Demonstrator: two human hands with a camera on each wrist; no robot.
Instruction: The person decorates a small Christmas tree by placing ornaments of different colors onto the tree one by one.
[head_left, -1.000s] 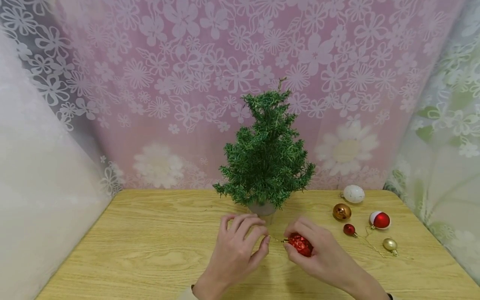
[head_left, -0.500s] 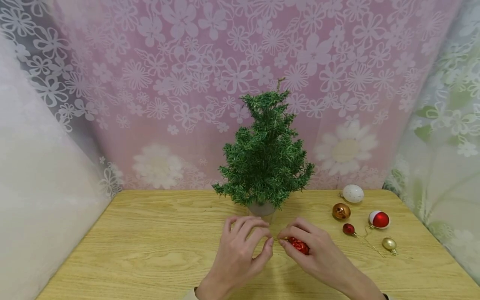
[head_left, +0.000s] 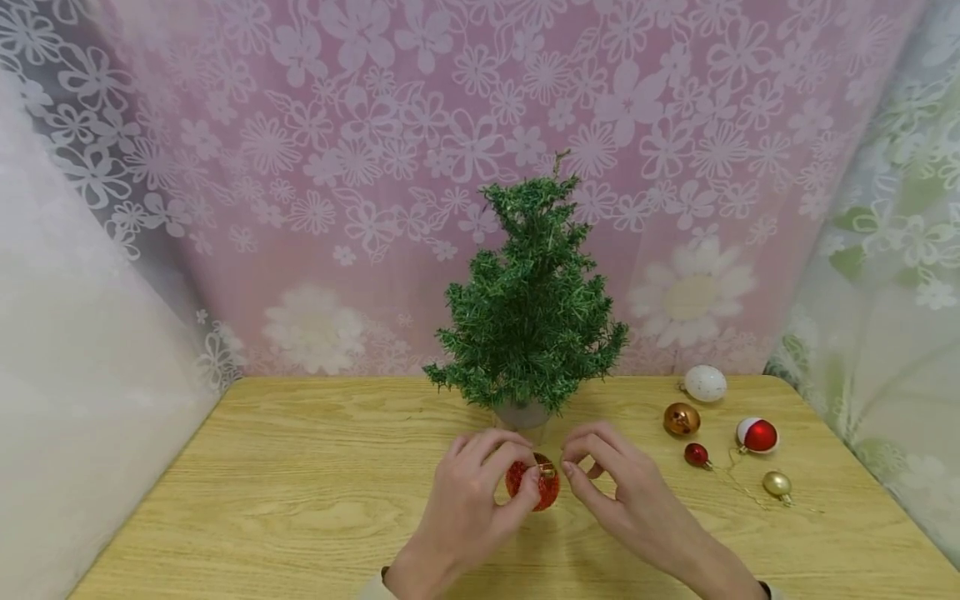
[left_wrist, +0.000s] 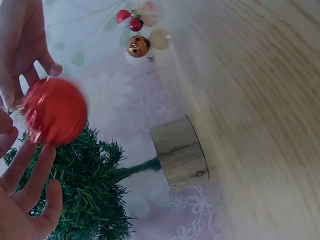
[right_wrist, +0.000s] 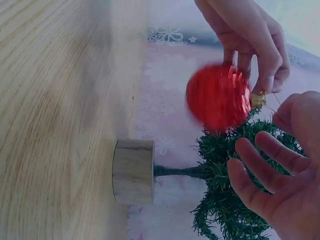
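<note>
A shiny red Christmas ball (head_left: 550, 492) with a gold cap hangs between the hands, in front of a small artificial Christmas tree (head_left: 532, 308). Its thin gold string (right_wrist: 270, 107) runs from the cap to the fingertips. My left hand (head_left: 468, 492) pinches the string close above the cap, its thumb partly covering the ball in the head view. On the other side, my right hand (head_left: 630, 487) pinches the string between thumb and index finger, the other fingers loosely bent. The ball is blurred in both wrist views and appears off the table.
At the right of the wooden table (head_left: 300, 483) lie several ornaments: a white speckled one (head_left: 706, 383), a brown one (head_left: 682, 419), a small dark red one (head_left: 696, 454), a red-and-white one (head_left: 759, 435) and a gold one (head_left: 777, 483). The tree's wooden base (right_wrist: 134, 171) stands behind the hands.
The right hand has let go of the red Christmas ball's body and moved its fingertips to the string. The ball has swung left and now hangs beneath the left fingertips.
</note>
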